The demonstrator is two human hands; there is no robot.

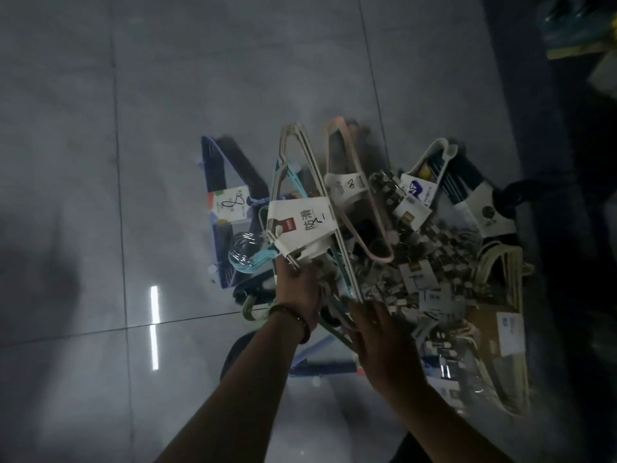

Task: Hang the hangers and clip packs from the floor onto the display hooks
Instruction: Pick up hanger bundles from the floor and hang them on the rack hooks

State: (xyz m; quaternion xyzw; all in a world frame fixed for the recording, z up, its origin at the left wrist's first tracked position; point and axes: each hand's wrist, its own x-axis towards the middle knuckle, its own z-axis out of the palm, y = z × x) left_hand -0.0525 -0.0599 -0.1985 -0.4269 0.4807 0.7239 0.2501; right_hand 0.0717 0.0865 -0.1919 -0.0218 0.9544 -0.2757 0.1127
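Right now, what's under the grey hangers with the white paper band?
Light blue hangers peek out beneath that grey hanger bundle, which the left hand grips. Dark blue plastic hangers lie lower. Its white paper band covers the rest.

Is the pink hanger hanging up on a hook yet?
No, the pink hanger lies in the pile of hangers on the tiled floor, and no hook holds it.
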